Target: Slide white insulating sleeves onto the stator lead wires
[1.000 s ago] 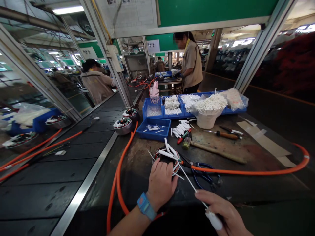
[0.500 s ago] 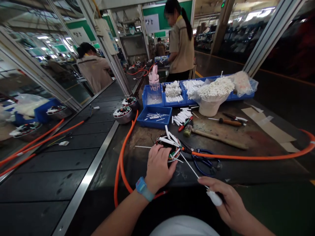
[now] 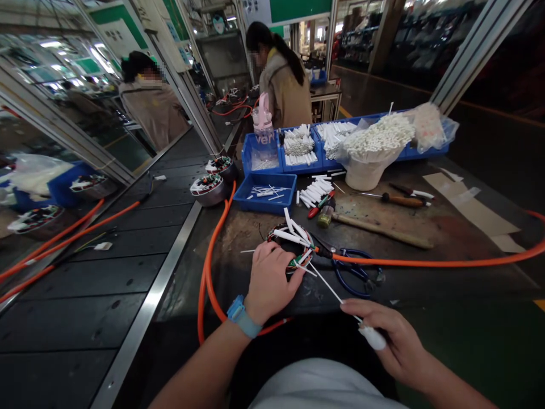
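Note:
A ring-shaped motor stator [image 3: 309, 255] with wires and white sleeves lies on the bench in front of me. Over its near left side, my left hand [image 3: 272, 275] curls its fingers and holds it. Several white sleeves [image 3: 292, 230] stand up from the stator. My right hand [image 3: 389, 335], lower right, pinches a thin white strand [image 3: 326, 283] that runs straight to the stator's near edge; cord or thin tube, I cannot tell. A white covering [image 3: 372, 337] sits at the right thumb. Blue-handled pliers [image 3: 351, 272] lie just right of the stator, partly under an orange cable [image 3: 404, 261].
Behind the stator are a blue tray [image 3: 242, 199] with thin white pieces, loose white sleeves [image 3: 315, 192], a hammer [image 3: 378, 230] and a screwdriver [image 3: 402, 199]. Blue bins [image 3: 300, 165] line the back. Finished-looking stators [image 3: 208, 193] stand left by the conveyor [image 3: 140, 244]. Two co-workers are beyond.
The camera view has shifted slightly. Both hands keep their holds, with the strand still straight between stator and right hand. The co-worker at the back has bent forward and left.

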The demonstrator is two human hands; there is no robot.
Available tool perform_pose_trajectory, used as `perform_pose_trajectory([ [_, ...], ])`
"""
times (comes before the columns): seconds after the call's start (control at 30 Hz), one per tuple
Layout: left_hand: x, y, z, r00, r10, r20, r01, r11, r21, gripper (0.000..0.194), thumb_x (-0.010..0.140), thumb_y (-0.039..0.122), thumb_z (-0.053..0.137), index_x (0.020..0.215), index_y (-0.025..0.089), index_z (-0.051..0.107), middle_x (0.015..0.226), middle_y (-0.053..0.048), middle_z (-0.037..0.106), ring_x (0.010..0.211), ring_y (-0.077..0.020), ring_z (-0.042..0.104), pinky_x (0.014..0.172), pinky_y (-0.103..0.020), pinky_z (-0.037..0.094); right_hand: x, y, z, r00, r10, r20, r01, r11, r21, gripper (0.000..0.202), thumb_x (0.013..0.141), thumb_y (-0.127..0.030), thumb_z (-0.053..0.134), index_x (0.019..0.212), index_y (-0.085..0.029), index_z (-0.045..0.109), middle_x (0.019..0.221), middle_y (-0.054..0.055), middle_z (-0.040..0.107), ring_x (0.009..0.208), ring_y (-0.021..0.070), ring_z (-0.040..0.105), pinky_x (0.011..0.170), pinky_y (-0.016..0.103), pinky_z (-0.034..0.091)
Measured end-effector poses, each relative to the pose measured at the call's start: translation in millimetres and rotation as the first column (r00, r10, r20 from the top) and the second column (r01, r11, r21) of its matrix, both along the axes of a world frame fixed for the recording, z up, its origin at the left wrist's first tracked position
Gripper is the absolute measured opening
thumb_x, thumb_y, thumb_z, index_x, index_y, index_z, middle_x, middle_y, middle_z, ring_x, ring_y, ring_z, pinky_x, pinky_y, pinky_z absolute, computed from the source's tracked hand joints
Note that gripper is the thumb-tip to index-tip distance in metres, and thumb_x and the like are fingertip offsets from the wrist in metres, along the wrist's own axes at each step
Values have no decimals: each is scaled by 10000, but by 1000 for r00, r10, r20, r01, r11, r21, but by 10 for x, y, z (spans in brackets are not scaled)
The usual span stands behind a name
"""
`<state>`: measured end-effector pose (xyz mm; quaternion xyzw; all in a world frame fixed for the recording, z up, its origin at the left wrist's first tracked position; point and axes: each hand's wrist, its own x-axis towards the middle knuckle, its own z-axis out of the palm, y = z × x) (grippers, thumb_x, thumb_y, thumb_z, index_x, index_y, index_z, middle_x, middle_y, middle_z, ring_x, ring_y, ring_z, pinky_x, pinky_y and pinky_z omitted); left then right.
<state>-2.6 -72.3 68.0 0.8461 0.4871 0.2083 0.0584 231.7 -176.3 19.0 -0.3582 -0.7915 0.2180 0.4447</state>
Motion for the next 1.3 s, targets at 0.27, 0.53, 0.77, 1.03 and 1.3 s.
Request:
perform_pose_trajectory([
  [0.27,108,-44,14,983,62,175,-68,997,27,196,821,296,599,1006,257,653,978,-11,674,1069,-244,468,950,-466,314,-367,769,125,996,-45,-81,35,993,-116,144,871,-134,465,931,-226,558,1029,57,678,946,164,639,835,297,511],
  [0.53,110,33,-11,959,-184,217,145,972,183,210,839,135,525,939,232,682,907,-20,680,855,-150,583,758,-301,460,-560,848,130,909,-243,-338,67,887,-456,152,826,-342,604,887,-207,567,825,28,671,757,167,647,705,299,539],
  [0.77,65,102,115,987,-149,63,130,962,242,221,833,108,497,942,214,656,912,-20,671,833,-166,593,729,-286,464,-566,828,110,841,-242,-484,-70,838,-541,225,795,-363,665,886,-208,530,853,33,688,807,164,671,769,308,550],
  [1.03,53,152,85,969,-245,-26,239,910,339,210,897,167,451,934,197,656,869,-29,673,797,-158,598,704,-276,465,-583,846,93,876,-271,-400,27,854,-520,231,787,-379,658,872,-196,547,812,32,661,754,169,652,709,298,539],
  [1.3,74,63,76,886,-393,246,368,919,145,180,862,192,523,1000,196,639,956,-48,661,874,-133,616,781,-255,508,-562,747,154,946,-273,-172,186,897,-400,106,822,-272,554,899,-199,551,861,44,639,791,177,617,718,296,505],
])
